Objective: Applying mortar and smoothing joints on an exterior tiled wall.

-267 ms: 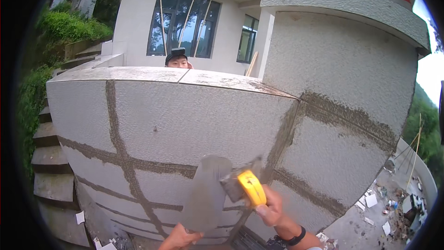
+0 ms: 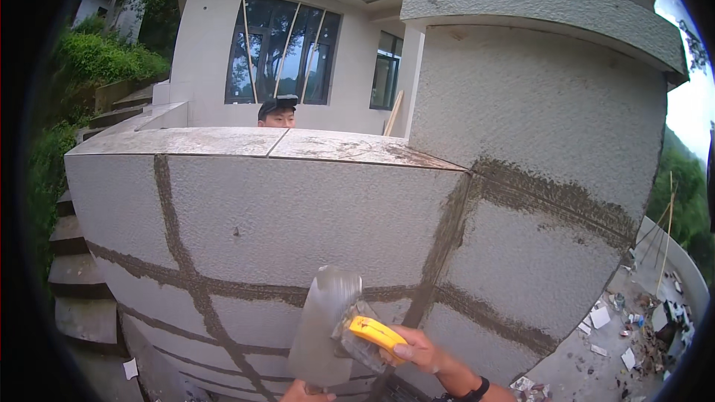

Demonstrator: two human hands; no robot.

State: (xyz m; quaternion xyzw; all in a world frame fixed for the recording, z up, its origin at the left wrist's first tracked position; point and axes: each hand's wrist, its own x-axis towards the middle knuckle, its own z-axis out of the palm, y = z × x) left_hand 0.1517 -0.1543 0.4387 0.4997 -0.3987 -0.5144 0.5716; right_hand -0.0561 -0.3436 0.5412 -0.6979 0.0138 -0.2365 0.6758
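At the bottom middle, my left hand [image 2: 307,393] is closed round the handle of a trowel [image 2: 322,346]. Its long grey metal blade points upward in front of the wall, and the top end looks wet. My right hand [image 2: 421,350] grips a yellow-handled scraper [image 2: 378,333]. The scraper's grey, mortar-smeared plate [image 2: 361,357] overlaps the right side of the trowel blade; whether they touch I cannot tell. Behind both tools stands a rough grey block wall [image 2: 320,212] with dark mortar joints [image 2: 253,289] between its blocks.
Pale coping slabs [image 2: 350,147] top the wall, and a person in a dark cap [image 2: 277,113] is behind it. A square pillar [image 2: 544,97] rises at the right. Steps [image 2: 78,279] run down the left. Rubble [image 2: 625,335] litters the ground at lower right.
The scraper has moved left and down against the view of the trowel blade, and its handle has turned flatter. The wall sits lower in view. Both hands keep their tools.
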